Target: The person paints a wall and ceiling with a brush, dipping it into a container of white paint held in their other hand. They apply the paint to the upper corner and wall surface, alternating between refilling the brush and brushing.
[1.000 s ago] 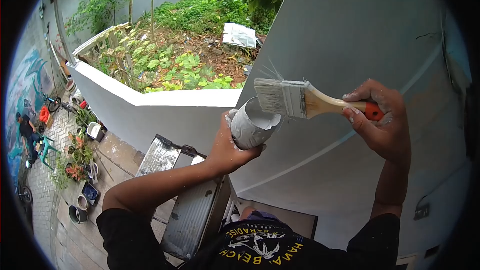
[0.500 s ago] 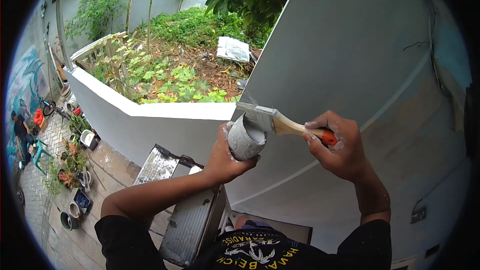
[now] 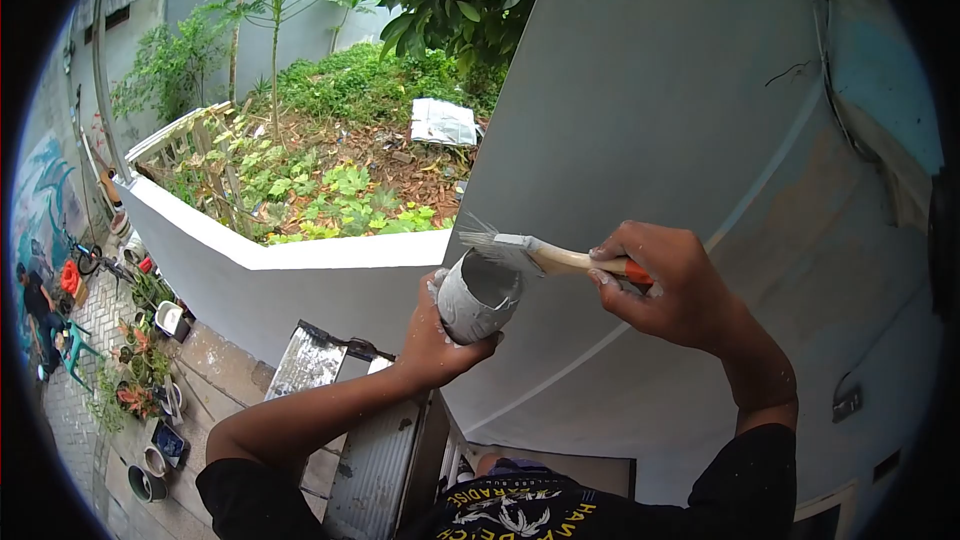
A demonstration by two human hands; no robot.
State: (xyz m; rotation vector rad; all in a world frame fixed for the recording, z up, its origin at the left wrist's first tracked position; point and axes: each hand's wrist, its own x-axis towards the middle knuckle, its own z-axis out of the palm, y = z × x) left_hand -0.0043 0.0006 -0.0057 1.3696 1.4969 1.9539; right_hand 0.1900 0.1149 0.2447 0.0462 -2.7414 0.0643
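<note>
My left hand [image 3: 432,340] is wrapped round a grey, paint-smeared cup [image 3: 478,300], tilted with its open mouth up. In my right hand [image 3: 665,285] is a paintbrush [image 3: 565,258] with a pale wooden handle and an orange end, pinched near that end. Its splayed, grey-coated bristles lie over the cup's rim, pointing left. Whether they touch the rim I cannot tell. Behind the brush rises a grey wall [image 3: 620,120], and a low wall with a white top [image 3: 350,252] meets it.
A metal ladder [image 3: 375,460] stands below my left arm. Down at the left are potted plants [image 3: 135,395], buckets [image 3: 147,483] and a person [image 3: 40,315] beside a green stool [image 3: 75,345]. Beyond the low wall lies a leafy garden [image 3: 340,185]. A cable [image 3: 828,80] runs along the right wall.
The view has shifted, so the walls and garden sit lower and further left. The cup and brush have moved slightly left and down in view, both still held.
</note>
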